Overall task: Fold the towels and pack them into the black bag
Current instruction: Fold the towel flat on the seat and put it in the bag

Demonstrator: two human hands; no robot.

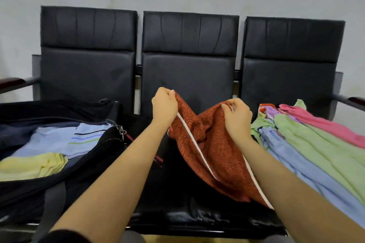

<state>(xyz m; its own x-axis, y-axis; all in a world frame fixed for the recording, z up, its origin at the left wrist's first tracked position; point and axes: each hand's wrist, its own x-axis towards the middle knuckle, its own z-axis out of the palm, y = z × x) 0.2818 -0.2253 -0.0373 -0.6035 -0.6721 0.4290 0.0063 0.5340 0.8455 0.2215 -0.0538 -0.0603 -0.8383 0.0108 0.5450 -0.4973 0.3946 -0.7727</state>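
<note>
A rust-red towel (pixel 215 150) with a white edge hangs over the middle seat. My left hand (pixel 165 104) pinches one top corner of it and my right hand (pixel 237 116) grips the other corner, both lifted above the seat. The black bag (pixel 92 156) lies unzipped on the left seat. Inside it lie a folded light-blue towel (pixel 59 140) and a folded yellow towel (pixel 31 165). On the right seat is a loose pile of towels: a green one (pixel 320 148), a blue one (pixel 292 165) and a pink one (pixel 324 124).
A row of three black padded chairs (pixel 187 73) stands against a pale wall, with armrests at both ends. The bag's grey strap (pixel 53 207) hangs over the front edge of the left seat.
</note>
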